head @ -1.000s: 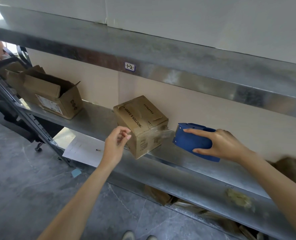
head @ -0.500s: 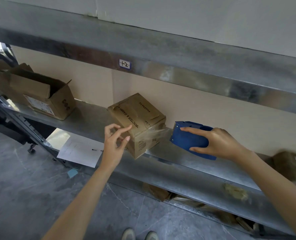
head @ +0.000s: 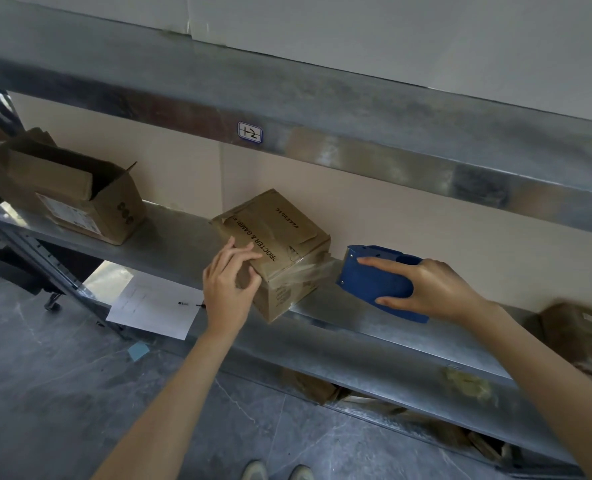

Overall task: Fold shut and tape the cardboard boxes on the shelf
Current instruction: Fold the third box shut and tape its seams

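Well left of the closed box (head: 287, 237) on the shelf (head: 356, 327), an open box (head: 79, 199) stood untaped. The left hand (head: 228, 289) lay on the closed box's near corner, grip released, fingers flat. Right of that box, the right hand (head: 436, 289) had its grip clasped round the blue tape dispenser (head: 377, 282), with tape (head: 317, 268) stretched between. Bracing the box firmly should let it tear cleanly.
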